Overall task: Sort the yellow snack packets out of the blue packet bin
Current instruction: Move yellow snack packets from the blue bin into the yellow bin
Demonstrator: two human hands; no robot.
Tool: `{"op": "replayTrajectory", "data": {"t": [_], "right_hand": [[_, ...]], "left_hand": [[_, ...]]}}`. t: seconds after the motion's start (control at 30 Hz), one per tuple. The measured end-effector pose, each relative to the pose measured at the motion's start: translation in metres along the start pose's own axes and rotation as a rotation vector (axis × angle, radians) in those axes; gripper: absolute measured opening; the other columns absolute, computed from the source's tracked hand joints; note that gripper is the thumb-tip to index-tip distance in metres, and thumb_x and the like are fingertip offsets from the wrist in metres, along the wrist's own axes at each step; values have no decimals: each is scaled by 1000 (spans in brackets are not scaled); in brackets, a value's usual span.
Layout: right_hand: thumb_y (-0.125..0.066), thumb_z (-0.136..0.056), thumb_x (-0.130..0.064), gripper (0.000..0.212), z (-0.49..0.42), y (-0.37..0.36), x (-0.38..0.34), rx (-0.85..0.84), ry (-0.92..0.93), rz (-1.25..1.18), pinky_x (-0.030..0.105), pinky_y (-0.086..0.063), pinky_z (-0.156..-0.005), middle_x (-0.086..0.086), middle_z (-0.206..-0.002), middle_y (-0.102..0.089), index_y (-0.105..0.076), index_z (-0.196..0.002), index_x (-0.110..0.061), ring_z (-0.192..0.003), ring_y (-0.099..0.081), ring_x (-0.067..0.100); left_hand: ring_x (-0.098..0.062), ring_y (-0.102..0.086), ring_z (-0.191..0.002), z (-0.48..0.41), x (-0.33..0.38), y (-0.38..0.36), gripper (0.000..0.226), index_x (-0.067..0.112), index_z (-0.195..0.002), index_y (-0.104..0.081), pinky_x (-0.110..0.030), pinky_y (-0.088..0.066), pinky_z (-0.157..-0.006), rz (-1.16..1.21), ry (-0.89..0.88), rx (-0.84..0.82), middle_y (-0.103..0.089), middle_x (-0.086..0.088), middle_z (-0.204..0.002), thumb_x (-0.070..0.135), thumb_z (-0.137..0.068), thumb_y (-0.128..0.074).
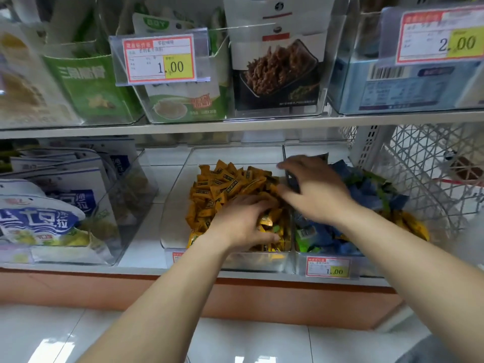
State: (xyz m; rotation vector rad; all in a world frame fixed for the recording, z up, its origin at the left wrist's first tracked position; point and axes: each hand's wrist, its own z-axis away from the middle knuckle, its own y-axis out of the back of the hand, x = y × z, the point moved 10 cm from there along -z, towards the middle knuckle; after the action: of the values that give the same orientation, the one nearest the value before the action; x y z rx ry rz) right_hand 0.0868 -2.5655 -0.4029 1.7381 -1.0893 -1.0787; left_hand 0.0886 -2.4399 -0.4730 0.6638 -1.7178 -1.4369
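On the lower shelf (pixel 138 244), centre-left: clear bin (pixel 178 205) of yellow snack packets (pixel 222 184), left grip (pixel 243 224) clenched round a handful of them, probably depositing. Over the divider: right grip (pixel 314 189) blurred, fingers spread above a dark packet (pixel 292 180); holding or not, cannot tell. Far right: blue packet bin (pixel 364 260), yellow strays (pixel 415 227) at its near right corner. Step in hand: transfer. Next: reach right, pick strays only, leave blue and green

Yellow snack packets (pixel 225 187) with dark label strips, blue packets (pixel 366 189) and bright green packets (pixel 305 237) to their right, near price tag (pixel 328 268) white with red border and yellow block, white lattice basket (pixel 424 163) far right, orange shelf base (pixel 104 286)
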Motion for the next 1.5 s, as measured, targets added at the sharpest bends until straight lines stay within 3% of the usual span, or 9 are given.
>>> {"op": "replayTrajectory", "data": {"t": [0.23, 0.4, 0.53, 0.63, 0.77, 0.97, 1.2, 1.37, 1.5], "right_hand": [[-49, -90, -59, 69, 7, -34, 7, -219, 23, 6, 38, -25, -115, -10, -163, -22, -35, -152, -31, -147, -23, 20], [-45, -86, -73, 79, 14, -33, 7, -242, 75, -6, 41, -26, -118, -12, -164, -18, -33, -152, -33, -148, -22, 18], [-41, -86, -75, 80, 15, -34, 8, -257, 87, 4, 43, -26, -117, -13, -164, -15, -29, -153, -34, -149, -21, 19], [-42, -88, -73, 76, 14, -35, 7, -254, 85, 7, 42, -26, -115, -13, -164, -15, -30, -153, -35, -149, -21, 19], [-42, -87, -73, 75, 14, -35, 7, -258, 86, -6, 41, -26, -115, -12, -164, -17, -31, -151, -36, -148, -22, 19], [-45, -87, -71, 72, 13, -34, 7, -249, 92, -7, 40, -29, -113, -13, -163, -18, -34, -150, -37, -147, -25, 19], [-49, -86, -68, 69, 14, -15, -8, -118, 153, 39, 42, -38, -110, -8, -155, -39, -42, -146, -34, -139, -36, 21], [-57, -92, -53, 51, 19, -9, -33, -105, 166, -278, 37, -55, -87, -6, -124, -67, -56, -136, -28, -109, -63, 13], [-65, -92, -36, 26, 18, 4, -23, -32, 108, -400, 28, -48, -71, -9, -106, -70, -66, -116, -25, -91, -63, 8]], "left_hand": [[-14, -47, -127, 11, -35, 18, 49, 42, -117, -64, -32, -46, -92, 2, 11, 57, -54, 17, -136, 68, -75, -65], [-16, -38, -139, 28, -80, 30, 62, 48, -130, -55, -41, -42, -105, -97, 225, -35, -41, 16, -152, 79, -76, -55], [-22, -51, -125, 38, -94, 34, 62, 39, -128, -60, -38, -48, -98, -178, 351, -128, -56, 3, -139, 76, -79, -54], [-24, -44, -128, 28, -56, 47, 60, 34, -132, -55, -42, -45, -101, -269, 280, 48, -52, 2, -139, 64, -80, -61], [-7, -60, -87, 12, 7, 21, 10, 35, -87, -64, -35, -55, -75, 112, 98, 19, -63, 14, -93, 44, -86, -69], [-15, -61, -79, 5, 11, 4, 26, 31, -93, -63, -25, -36, -52, -122, 92, 88, -63, 10, -89, 52, -80, -71], [-3, -63, -78, 13, -22, 47, 5, 36, -89, -67, -20, -50, -63, 365, 193, 217, -67, 15, -84, 34, -85, -70], [-6, -70, -70, 28, -18, 57, 9, 31, -89, -68, -21, -53, -54, 882, 184, 300, -74, 7, -79, 23, -88, -73], [-11, -71, -81, 37, -16, 48, 17, 26, -99, -65, -22, -54, -61, 917, 217, 284, -74, 2, -90, 27, -86, -75]]}}
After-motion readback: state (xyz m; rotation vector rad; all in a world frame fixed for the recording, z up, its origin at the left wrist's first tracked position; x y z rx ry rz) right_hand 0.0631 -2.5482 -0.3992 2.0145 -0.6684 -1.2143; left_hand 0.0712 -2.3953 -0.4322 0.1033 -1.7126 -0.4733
